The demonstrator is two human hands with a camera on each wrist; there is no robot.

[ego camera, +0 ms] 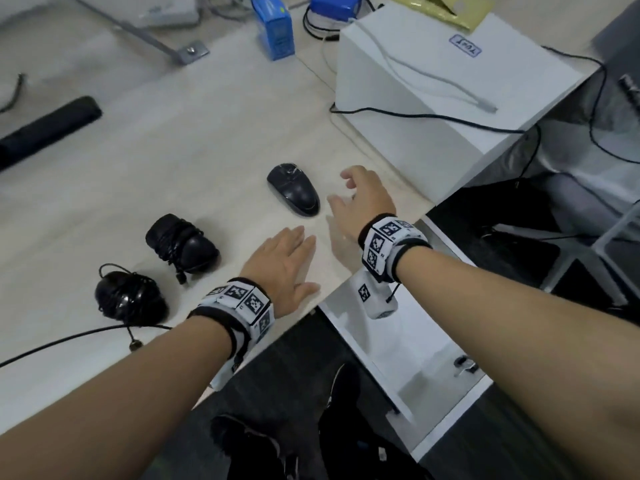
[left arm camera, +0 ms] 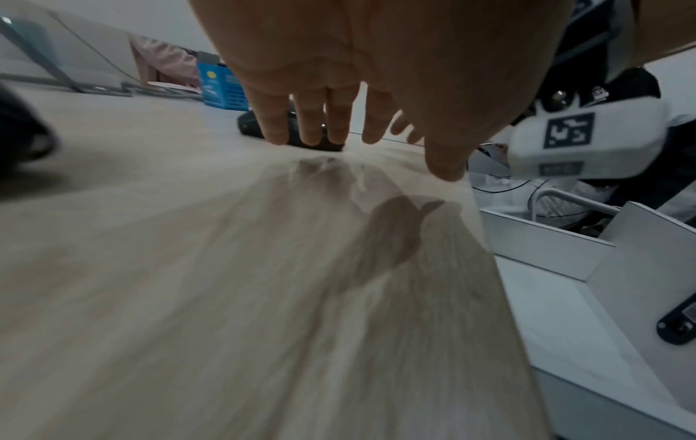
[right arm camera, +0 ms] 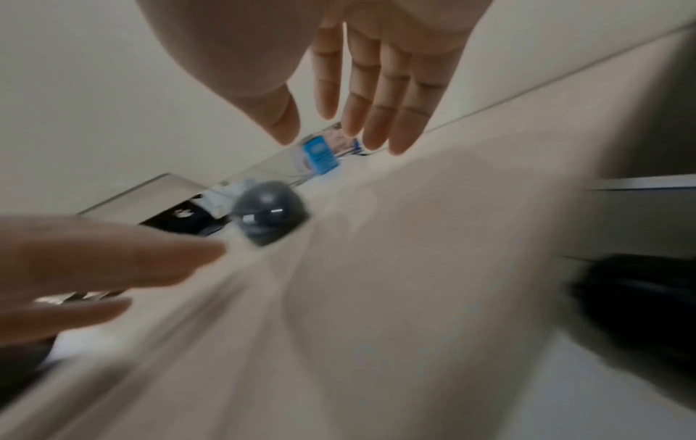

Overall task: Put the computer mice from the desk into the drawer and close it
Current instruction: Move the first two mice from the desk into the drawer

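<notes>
Three black mice lie on the pale wooden desk [ego camera: 138, 161]. A cordless mouse [ego camera: 293, 189] sits farthest from me, also seen in the right wrist view [right arm camera: 269, 213] and partly behind my fingers in the left wrist view [left arm camera: 248, 126]. Two mice wrapped in their cords lie nearer: one in the middle [ego camera: 181, 242], one at the front left [ego camera: 128, 296]. My right hand [ego camera: 360, 199] hovers open just right of the cordless mouse, holding nothing. My left hand [ego camera: 289, 265] is flat and open above the desk near its front edge. The white drawer [ego camera: 426, 344] stands open below the desk's right corner.
A white box [ego camera: 446, 81] with cables stands at the back right. A blue carton [ego camera: 273, 29] and a black bar-shaped object [ego camera: 48, 128] lie farther off. A black cable [ego camera: 69, 339] runs along the front left of the desk. Dark floor lies beyond the edge.
</notes>
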